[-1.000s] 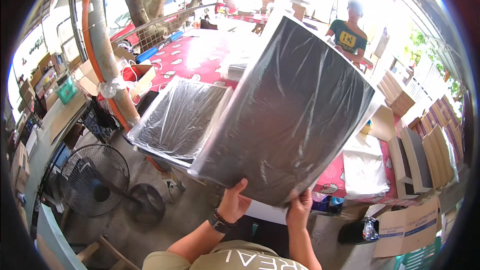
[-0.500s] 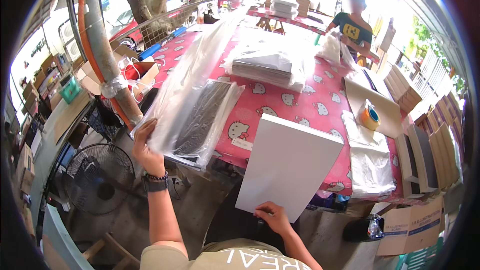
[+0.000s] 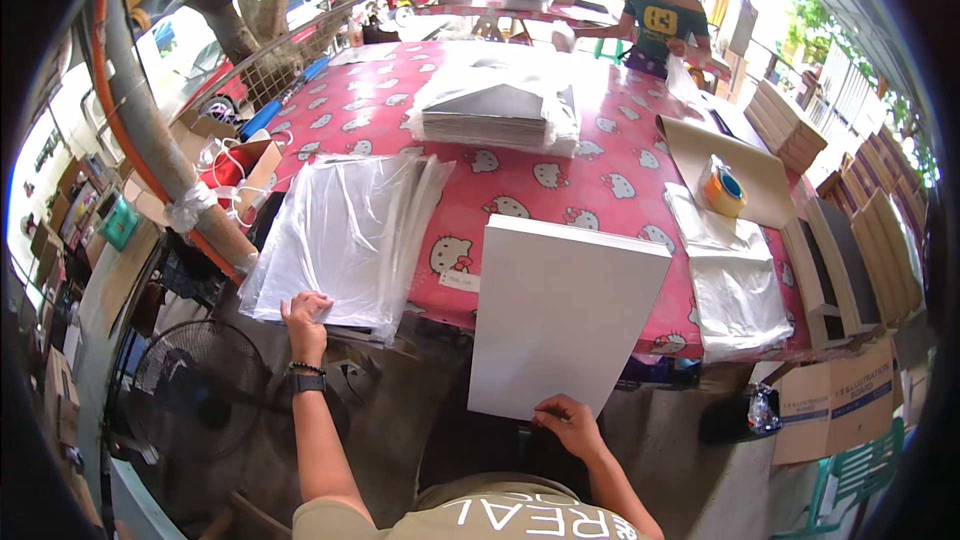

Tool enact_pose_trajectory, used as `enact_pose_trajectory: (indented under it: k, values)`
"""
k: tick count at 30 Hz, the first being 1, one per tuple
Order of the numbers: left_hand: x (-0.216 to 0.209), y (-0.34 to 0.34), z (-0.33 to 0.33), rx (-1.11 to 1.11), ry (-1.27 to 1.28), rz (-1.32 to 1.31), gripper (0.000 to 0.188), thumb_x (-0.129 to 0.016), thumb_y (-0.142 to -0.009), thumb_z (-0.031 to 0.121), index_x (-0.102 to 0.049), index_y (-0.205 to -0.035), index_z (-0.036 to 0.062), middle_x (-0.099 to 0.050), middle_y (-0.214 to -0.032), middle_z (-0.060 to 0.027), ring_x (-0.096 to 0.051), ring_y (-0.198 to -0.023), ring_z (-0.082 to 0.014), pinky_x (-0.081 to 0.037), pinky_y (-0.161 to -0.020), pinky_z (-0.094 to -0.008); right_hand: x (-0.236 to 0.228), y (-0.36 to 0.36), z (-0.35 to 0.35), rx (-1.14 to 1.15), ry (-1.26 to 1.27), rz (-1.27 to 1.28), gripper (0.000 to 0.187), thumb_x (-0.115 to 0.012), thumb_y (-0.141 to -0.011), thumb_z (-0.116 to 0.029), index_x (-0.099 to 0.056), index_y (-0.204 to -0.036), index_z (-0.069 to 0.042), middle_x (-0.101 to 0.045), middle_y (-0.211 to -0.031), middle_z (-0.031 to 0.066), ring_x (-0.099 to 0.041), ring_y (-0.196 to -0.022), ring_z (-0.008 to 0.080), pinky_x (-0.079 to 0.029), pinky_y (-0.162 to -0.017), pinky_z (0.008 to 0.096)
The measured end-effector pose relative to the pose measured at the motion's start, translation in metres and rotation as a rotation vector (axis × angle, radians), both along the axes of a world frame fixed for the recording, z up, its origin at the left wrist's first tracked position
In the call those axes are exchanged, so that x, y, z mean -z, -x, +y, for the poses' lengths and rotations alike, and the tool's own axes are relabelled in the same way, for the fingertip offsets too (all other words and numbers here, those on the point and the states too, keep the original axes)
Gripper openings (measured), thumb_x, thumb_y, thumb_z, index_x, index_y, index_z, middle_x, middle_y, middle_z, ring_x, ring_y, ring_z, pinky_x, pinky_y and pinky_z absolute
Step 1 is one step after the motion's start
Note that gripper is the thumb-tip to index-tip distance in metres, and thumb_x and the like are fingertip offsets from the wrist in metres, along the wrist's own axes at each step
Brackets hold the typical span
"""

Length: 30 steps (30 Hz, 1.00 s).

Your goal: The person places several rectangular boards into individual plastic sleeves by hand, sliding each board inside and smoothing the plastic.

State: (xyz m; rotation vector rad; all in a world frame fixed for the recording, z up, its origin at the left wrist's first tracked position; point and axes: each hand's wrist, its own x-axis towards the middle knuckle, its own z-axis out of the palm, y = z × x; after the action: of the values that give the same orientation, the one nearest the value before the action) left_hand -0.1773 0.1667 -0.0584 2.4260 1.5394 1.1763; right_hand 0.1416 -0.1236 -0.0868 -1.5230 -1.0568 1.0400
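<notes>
My left hand (image 3: 306,325) is at the near edge of a clear plastic sheet (image 3: 335,220), its fingers bent and closed on it. That sheet lies over a stack of plastic-wrapped flat pieces at the left front of the table; dark edges show beneath. My right hand (image 3: 570,425) pinches the lower edge of a thick white rectangular board (image 3: 565,320), which leans against the table's front edge. Whether it is one board or several pressed together, I cannot tell. Further back sits a plastic-covered stack of flat sheets (image 3: 485,125).
The table has a pink patterned cover (image 3: 455,220). On its right are folded plastic bags (image 3: 735,290), tape rolls (image 3: 725,192) and brown cardboard (image 3: 690,140). A person (image 3: 665,25) stands at the far right. A fan (image 3: 200,390) stands at lower left, beside a pole (image 3: 150,125).
The long plastic sheet that my left hand held raised has come down flat over the left stack. My right hand still holds the white board. The view has shifted slightly.
</notes>
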Motion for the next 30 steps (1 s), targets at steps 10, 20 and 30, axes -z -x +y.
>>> enact_pose_trajectory:
  k: [10,20,30]
  values:
    - [0.017,0.032,-0.008,-0.084,-0.021,-0.049,0.035,-0.036,-0.057,-0.013,-0.059,-0.082,-0.0028,-0.061,-0.09,-0.0142,-0.054,-0.094,-0.0277,-0.036,-0.089,-0.0379,-0.047,-0.093,-0.006,0.479,-0.341,-0.24,0.008,-0.061,-0.074,-0.001,-0.059,-0.082,0.0,-0.06,-0.071,0.0041,-0.055,-0.064,0.0084,-0.042,-0.054,0.0211]
    - [0.002,-0.079,-0.084,-0.08,-0.249,-0.194,0.022,-0.042,-0.057,-0.01,-0.055,-0.072,-0.001,-0.056,-0.091,-0.0121,-0.049,-0.093,-0.0287,-0.037,-0.083,-0.0397,-0.041,-0.243,-0.059,0.977,0.004,-1.127,0.049,-0.065,-0.061,-0.004,-0.05,-0.108,-0.004,-0.051,-0.106,0.0127,-0.045,-0.102,0.029,-0.036,-0.085,0.0362]
    - [-0.023,-0.112,-0.097,0.076,-0.078,-0.383,0.02,-0.041,-0.056,-0.008,-0.055,-0.069,-0.003,-0.055,-0.089,-0.0119,-0.049,-0.09,-0.0264,-0.039,-0.075,-0.0367,-0.027,-0.318,-0.042,1.19,0.097,-0.568,0.045,-0.069,-0.067,-0.017,-0.052,-0.104,0.002,-0.062,-0.08,0.0137,-0.059,-0.071,0.0215,-0.046,-0.069,0.029]
